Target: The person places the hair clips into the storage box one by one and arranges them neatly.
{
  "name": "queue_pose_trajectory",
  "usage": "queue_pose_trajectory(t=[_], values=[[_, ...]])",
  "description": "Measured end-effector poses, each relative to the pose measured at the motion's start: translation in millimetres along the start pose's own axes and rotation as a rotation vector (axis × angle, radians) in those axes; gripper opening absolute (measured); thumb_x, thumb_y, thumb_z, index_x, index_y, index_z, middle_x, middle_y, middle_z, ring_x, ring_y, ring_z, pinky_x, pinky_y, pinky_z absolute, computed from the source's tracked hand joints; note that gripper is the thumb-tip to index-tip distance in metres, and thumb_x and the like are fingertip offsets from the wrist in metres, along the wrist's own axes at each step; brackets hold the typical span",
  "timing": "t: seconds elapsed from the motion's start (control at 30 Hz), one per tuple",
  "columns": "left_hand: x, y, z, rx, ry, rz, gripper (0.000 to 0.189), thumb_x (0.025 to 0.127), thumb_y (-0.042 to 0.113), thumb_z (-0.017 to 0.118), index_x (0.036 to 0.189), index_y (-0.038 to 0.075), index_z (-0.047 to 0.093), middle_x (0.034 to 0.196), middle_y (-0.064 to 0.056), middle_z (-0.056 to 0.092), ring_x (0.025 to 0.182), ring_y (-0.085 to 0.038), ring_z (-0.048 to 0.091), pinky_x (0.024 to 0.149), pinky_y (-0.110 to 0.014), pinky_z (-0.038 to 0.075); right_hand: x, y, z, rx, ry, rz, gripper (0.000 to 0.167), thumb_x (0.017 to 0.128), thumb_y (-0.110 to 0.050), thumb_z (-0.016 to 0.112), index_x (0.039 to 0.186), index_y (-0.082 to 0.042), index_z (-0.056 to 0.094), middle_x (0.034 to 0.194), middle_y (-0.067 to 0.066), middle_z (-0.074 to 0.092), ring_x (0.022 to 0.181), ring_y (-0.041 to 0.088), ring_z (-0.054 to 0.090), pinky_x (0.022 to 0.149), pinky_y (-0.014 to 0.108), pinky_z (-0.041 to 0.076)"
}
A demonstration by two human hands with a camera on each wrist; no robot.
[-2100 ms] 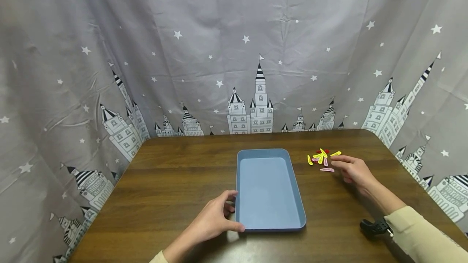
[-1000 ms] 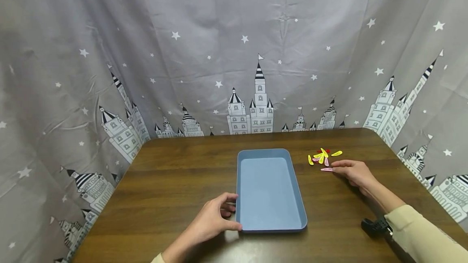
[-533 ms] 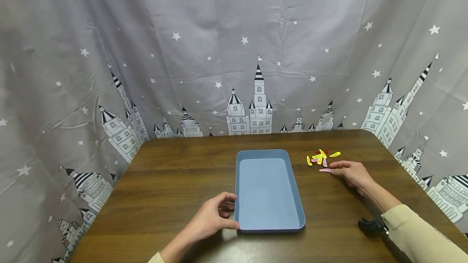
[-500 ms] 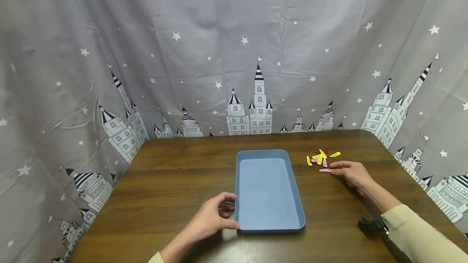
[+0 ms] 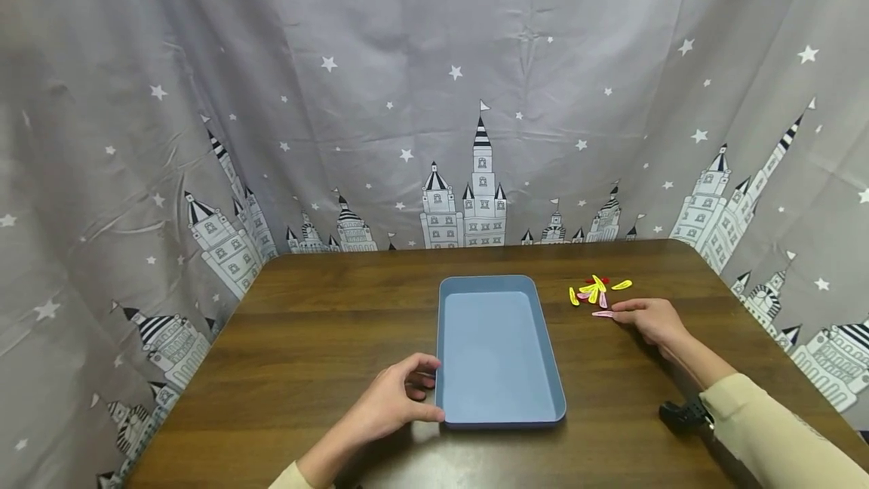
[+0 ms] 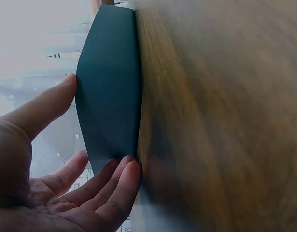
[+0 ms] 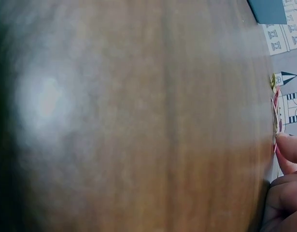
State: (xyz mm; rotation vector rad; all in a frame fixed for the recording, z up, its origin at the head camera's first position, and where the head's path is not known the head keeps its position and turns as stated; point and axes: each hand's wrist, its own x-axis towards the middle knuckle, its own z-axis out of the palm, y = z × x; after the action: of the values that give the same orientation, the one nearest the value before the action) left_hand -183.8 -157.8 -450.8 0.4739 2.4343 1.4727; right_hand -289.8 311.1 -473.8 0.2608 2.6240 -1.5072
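My right hand (image 5: pixel 652 321) pinches the right end of a pink hair clip (image 5: pixel 602 315) between thumb and index finger, low at the table. Just beyond it lie several loose hair clips: yellow ones (image 5: pixel 594 297), another pink clip (image 5: pixel 603 299) and red (image 5: pixel 601 280) among them. In the right wrist view the thumb and fingers (image 7: pixel 289 150) show at the right edge, by the clips. My left hand (image 5: pixel 397 398) rests against the left side of a blue tray (image 5: pixel 502 357), near its front corner. In the left wrist view, its thumb touches the tray wall (image 6: pixel 112 82) at the rim, with fingertips lower down.
The wooden table (image 5: pixel 339 308) reaches back to a grey curtain (image 5: pixel 380 96) printed with castles and stars. A single yellow clip (image 5: pixel 621 285) lies to the right of the heap. A black band (image 5: pixel 686 415) is at my right wrist.
My right hand has lowered from just right of the pink hair clip and taken its end between thumb and finger. The left hand has stayed at the tray.
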Motion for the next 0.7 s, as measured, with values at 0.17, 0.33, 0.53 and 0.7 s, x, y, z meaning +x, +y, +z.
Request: queue_pose_trajectory(t=[0.17,0.33,0.53,0.7], values=[[1.4,-1.0,0.0,0.003,-0.001,0.008,0.065,0.073,0.018,0.091,0.129,0.008,0.060,0.125,-0.009,0.065,0.108,-0.025,0.065,0.089,-0.038,0.056,-1.4,-0.4,0.6,-0.012,0.009,-0.011,0.038,0.089,-0.017,0.072,0.119,0.006,0.069,0.054,-0.010,0.046,0.041,0.005,0.031,0.040,0.023,0.032],[2.7,-1.5,-1.0,0.018,-0.002,0.006,0.065,0.073,0.020,0.091,0.129,0.009,0.060,0.124,-0.008,0.066,0.107,-0.024,0.066,0.089,-0.036,0.056,-2.9,-1.7,-0.2,-0.014,0.015,-0.033,0.035,0.088,-0.015,0.073,0.115,0.008,0.069,0.057,-0.010,0.046,0.041,0.005,0.032,0.040,0.023,0.032],[2.6,-1.0,-1.2,0.019,0.002,0.013,0.066,0.073,0.019,0.092,0.129,0.008,0.060,0.125,-0.009,0.065,0.107,-0.024,0.065,0.089,-0.035,0.056,-3.7,-1.7,0.2,-0.031,0.016,-0.044,0.028,0.088,-0.016,0.074,0.108,0.004,0.070,0.055,-0.011,0.040,0.042,0.005,0.032,0.041,0.023,0.031],[1.5,-0.6,-0.7,0.012,0.001,0.017,0.066,0.073,0.018,0.092,0.129,0.008,0.060,0.125,-0.009,0.065,0.108,-0.025,0.065,0.089,-0.035,0.056,-3.8,0.2,1.0,-0.063,0.019,-0.045,0.027,0.086,-0.016,0.075,0.106,0.001,0.072,0.053,-0.012,0.037,0.043,0.005,0.033,0.042,0.024,0.031]])
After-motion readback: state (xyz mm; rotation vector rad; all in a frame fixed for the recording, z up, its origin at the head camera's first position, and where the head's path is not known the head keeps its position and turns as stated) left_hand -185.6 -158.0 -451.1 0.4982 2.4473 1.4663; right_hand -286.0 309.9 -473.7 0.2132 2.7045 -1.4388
